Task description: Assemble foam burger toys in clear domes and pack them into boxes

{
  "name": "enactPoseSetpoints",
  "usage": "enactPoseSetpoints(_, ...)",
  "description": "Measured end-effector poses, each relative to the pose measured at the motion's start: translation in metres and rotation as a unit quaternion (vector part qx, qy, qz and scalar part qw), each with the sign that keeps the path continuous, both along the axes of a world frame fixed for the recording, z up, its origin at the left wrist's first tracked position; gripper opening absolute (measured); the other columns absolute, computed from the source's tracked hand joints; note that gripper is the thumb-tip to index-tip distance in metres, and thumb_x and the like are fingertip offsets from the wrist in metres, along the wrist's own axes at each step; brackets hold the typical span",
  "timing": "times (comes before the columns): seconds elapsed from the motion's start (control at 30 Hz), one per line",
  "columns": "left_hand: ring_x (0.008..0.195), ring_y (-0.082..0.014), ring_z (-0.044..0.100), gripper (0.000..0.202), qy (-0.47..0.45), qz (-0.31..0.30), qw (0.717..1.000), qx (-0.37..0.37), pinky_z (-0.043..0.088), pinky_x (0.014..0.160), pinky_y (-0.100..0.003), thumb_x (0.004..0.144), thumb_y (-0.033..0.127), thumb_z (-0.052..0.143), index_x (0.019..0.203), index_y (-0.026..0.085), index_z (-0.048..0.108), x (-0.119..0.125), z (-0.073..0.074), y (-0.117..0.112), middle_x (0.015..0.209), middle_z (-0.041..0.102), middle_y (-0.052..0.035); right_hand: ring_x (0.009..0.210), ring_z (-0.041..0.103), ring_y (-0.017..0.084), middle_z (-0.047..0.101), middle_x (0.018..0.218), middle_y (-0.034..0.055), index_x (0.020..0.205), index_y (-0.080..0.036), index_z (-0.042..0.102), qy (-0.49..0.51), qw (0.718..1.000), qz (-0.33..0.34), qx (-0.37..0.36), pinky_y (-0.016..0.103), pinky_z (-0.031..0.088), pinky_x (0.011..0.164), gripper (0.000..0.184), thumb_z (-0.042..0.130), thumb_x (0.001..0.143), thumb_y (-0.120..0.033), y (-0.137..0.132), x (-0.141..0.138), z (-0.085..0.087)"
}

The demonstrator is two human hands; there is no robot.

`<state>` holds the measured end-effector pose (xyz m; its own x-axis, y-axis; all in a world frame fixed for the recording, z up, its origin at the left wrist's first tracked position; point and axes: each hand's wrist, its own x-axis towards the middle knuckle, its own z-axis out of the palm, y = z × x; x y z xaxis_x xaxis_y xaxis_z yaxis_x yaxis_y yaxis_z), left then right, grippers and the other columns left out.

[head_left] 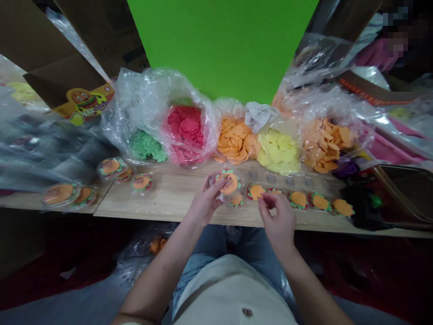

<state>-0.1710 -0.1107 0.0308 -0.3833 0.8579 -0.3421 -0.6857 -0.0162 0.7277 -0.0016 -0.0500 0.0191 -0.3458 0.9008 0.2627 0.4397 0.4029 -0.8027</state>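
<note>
My left hand point(204, 203) is closed on a clear plastic case with an orange and green toy burger point(230, 183) inside, printed on its front. Just below that case lies a smaller orange burger piece point(236, 199), partly covered. My right hand point(278, 221) is held in a pinch over the table, its fingertips beside a toy burger point(256, 192) with an orange top and green and red edges. What the pinch holds, if anything, is hidden. Behind those fingers another toy burger point(275, 191) is half covered. Several more, such as this burger point(298, 199), continue the row rightward.
Plastic bags of green pieces point(148, 146), red pieces point(186, 131), orange pieces point(237, 142) and yellow pieces point(279, 151) line the table's back. Cased burgers point(60, 194) lie at left. A green panel point(223, 45) rises behind. A dark tray point(406, 189) stands at right.
</note>
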Motion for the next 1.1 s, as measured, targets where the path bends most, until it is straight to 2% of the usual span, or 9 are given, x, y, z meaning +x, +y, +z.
enactPoseSetpoints(0.07, 0.087, -0.017, 0.062, 0.043, 0.02, 0.015, 1.0, 0.002, 0.054, 0.066, -0.03, 0.068, 0.033, 0.07, 0.107, 0.024, 0.054, -0.001, 0.001, -0.001, 0.11, 0.06, -0.0049, 0.075, 0.056, 0.02, 0.064, 0.083, 0.0061, 0.086, -0.023, 0.064, -0.011, 1.0, 0.009, -0.004, 0.035, 0.045, 0.07, 0.017, 0.053, 0.081, -0.034, -0.008, -0.003, 0.003)
enactPoseSetpoints(0.13, 0.088, -0.0174, 0.061, 0.043, 0.034, 0.022, 0.999, 0.007, 0.054, 0.067, -0.03, 0.068, 0.033, 0.07, 0.107, 0.025, 0.053, -0.001, 0.003, -0.003, 0.112, 0.059, -0.0047, 0.072, 0.058, 0.02, 0.066, 0.08, 0.0048, 0.087, -0.023, 0.066, 0.01, 0.993, 0.053, -0.101, 0.033, 0.047, 0.065, 0.02, 0.053, 0.08, -0.037, -0.011, -0.015, 0.005)
enactPoseSetpoints(0.23, 0.09, -0.0184, 0.061, 0.045, 0.057, 0.01, 0.998, 0.015, 0.053, 0.067, -0.029, 0.068, 0.033, 0.07, 0.108, 0.024, 0.052, -0.003, 0.008, -0.007, 0.115, 0.057, -0.0054, 0.065, 0.059, 0.018, 0.065, 0.071, 0.003, 0.08, -0.02, 0.066, 0.095, 0.952, 0.097, -0.273, 0.032, 0.048, 0.061, 0.022, 0.057, 0.077, -0.04, -0.008, -0.036, 0.001)
enactPoseSetpoints(0.33, 0.088, -0.0181, 0.061, 0.043, 0.073, -0.014, 0.997, 0.016, 0.052, 0.066, -0.028, 0.069, 0.033, 0.069, 0.107, 0.023, 0.052, -0.008, 0.009, -0.011, 0.117, 0.056, -0.0057, 0.063, 0.056, 0.015, 0.062, 0.066, 0.0014, 0.07, -0.018, 0.062, 0.167, 0.911, 0.159, -0.342, 0.03, 0.048, 0.062, 0.022, 0.06, 0.076, -0.04, -0.001, -0.05, -0.009)
enactPoseSetpoints(0.5, 0.087, -0.0161, 0.061, 0.041, 0.085, 0.028, 0.995, -0.053, 0.048, 0.066, -0.023, 0.066, 0.034, 0.072, 0.099, 0.02, 0.051, -0.021, -0.009, -0.03, 0.106, 0.062, -0.0058, 0.071, 0.058, 0.017, 0.064, 0.076, 0.003, 0.081, -0.018, 0.061, 0.065, 0.892, 0.28, -0.349, 0.032, 0.049, 0.069, 0.023, 0.059, 0.076, -0.04, -0.007, -0.06, -0.026)
enactPoseSetpoints(0.63, 0.08, -0.0159, 0.062, 0.041, 0.1, 0.119, 0.982, -0.109, 0.047, 0.061, -0.023, 0.069, 0.041, 0.068, 0.095, 0.017, 0.047, -0.064, -0.026, -0.07, 0.097, 0.062, -0.008, 0.091, 0.059, 0.024, 0.064, 0.099, 0.0082, 0.095, -0.021, 0.064, -0.098, 0.874, 0.385, -0.281, 0.039, 0.048, 0.081, 0.027, 0.059, 0.076, -0.041, -0.019, -0.056, -0.046)
enactPoseSetpoints(0.8, 0.076, -0.0161, 0.06, 0.05, 0.322, 0.284, 0.865, -0.26, 0.045, 0.055, -0.022, 0.064, 0.049, 0.067, 0.097, 0.015, 0.05, -0.163, -0.024, -0.124, 0.093, 0.061, -0.0083, 0.096, 0.059, 0.024, 0.065, 0.102, 0.0093, 0.099, -0.021, 0.064, -0.153, 0.852, 0.411, -0.287, 0.038, 0.046, 0.087, 0.033, 0.049, 0.082, -0.045, -0.02, -0.047, -0.076)
enactPoseSetpoints(0.97, 0.069, -0.0184, 0.058, 0.044, 0.374, 0.248, 0.829, -0.333, 0.043, 0.055, -0.025, 0.055, 0.048, 0.072, 0.076, 0.012, 0.059, -0.234, -0.028, -0.122, 0.074, 0.061, -0.0067, 0.097, 0.058, 0.022, 0.064, 0.105, 0.0087, 0.103, -0.02, 0.061, -0.171, 0.86, 0.391, -0.279, 0.034, 0.047, 0.086, 0.035, 0.045, 0.085, -0.045, -0.022, -0.04, -0.077)
enactPoseSetpoints(1.1, 0.084, -0.0237, 0.057, 0.044, 0.421, 0.243, 0.794, -0.365, 0.045, 0.067, -0.031, 0.061, 0.05, 0.066, 0.084, 0.013, 0.06, -0.231, -0.029, -0.125, 0.086, 0.062, -0.009, 0.094, 0.059, 0.021, 0.064, 0.103, 0.0069, 0.101, -0.022, 0.062, -0.182, 0.875, 0.368, -0.256, 0.032, 0.048, 0.082, 0.032, 0.043, 0.086, -0.044, -0.007, -0.028, -0.059)
